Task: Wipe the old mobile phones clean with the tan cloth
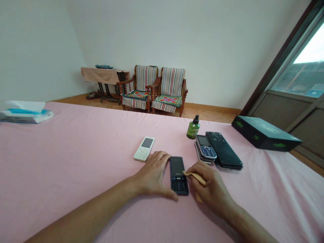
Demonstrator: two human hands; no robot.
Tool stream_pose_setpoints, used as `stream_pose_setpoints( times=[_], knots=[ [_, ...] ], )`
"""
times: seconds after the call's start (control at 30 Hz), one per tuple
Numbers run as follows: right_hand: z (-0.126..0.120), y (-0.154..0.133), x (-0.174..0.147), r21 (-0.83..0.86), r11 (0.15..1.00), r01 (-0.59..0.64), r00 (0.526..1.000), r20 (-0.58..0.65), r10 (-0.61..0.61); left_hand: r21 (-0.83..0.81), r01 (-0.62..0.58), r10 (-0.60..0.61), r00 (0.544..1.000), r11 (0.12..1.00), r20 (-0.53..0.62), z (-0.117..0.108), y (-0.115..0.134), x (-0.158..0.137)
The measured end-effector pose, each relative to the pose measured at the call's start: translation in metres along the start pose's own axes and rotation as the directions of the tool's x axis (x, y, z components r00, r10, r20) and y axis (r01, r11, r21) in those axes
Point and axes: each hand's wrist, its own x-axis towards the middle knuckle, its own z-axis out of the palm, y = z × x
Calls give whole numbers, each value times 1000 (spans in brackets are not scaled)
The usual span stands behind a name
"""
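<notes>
A black keypad phone (179, 175) lies face up on the pink bedsheet, its screen dark. My left hand (154, 175) steadies it from the left, fingers at the top end and thumb by the bottom edge. Bunched in my right hand (211, 185) is a yellowish cloth (198, 178), whose tip touches the phone's right side near the middle. Behind my left hand rests a white keypad phone (144, 149). Beyond my right hand, a dark blue-and-silver keypad phone (206, 147) sits on top of other devices, beside a stack of black smartphones (224, 150).
A green spray bottle (193, 127) stands behind the phones. To the right is a black box (264, 132); at far left, a tissue pack (25, 113). Two wooden chairs (172, 84) and a cloth-covered table (101, 75) stand beyond the sheet's far edge.
</notes>
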Motion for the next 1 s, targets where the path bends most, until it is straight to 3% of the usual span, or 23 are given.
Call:
stream_pose_setpoints(
  times=[0.17,0.7,1.0],
  knots=[
    [7,1,-4,-50,999,-13,998,54,15,3,28,-28,1000,1000,-3,1,2,0],
    [30,-18,2,-191,973,131,973,212,-89,-6,18,-18,1000,1000,-15,0,4,1],
    [10,-10,-1,-197,979,55,982,188,-17,-19,13,-13,1000,1000,-15,2,1,0]
  ],
)
